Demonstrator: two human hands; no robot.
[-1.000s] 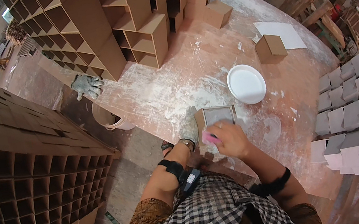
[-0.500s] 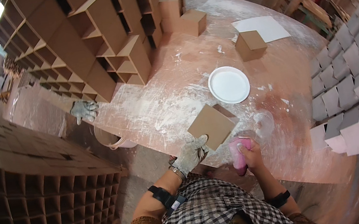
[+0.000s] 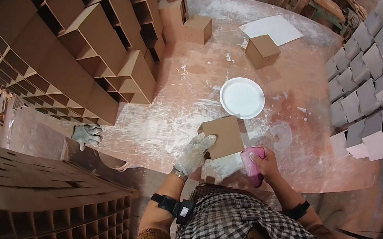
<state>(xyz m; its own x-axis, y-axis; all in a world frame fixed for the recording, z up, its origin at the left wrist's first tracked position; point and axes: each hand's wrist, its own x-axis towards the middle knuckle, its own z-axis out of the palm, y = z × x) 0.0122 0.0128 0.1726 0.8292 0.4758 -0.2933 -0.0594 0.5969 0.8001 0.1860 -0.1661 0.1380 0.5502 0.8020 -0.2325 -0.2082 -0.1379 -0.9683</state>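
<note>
My left hand (image 3: 195, 153), in a whitish-stained work glove, grips the left edge of a small brown board box (image 3: 224, 137) with its thumb on the upper face. The box is held at the near side of the worktable (image 3: 296, 101). My right hand (image 3: 265, 161), bare, is closed round a pink, elongated, palm-sized thing (image 3: 252, 162) whose kind I cannot make out. Its upper end is near the box's lower right corner. Just beyond the box lies a round white plate (image 3: 242, 97).
Stacked brown open boxes (image 3: 101, 43) rise at the far left, with more boxes (image 3: 67, 228) at near left. Grey-and-white boxes (image 3: 376, 92) are piled right. A single box (image 3: 262, 50) stands beside a white sheet (image 3: 274, 29). A grey glove (image 3: 86, 135) lies at the table's left edge.
The box in my left hand has turned from a diamond angle to nearly square with me. My right hand still holds the pink thing, and the whole view has shifted slightly.
</note>
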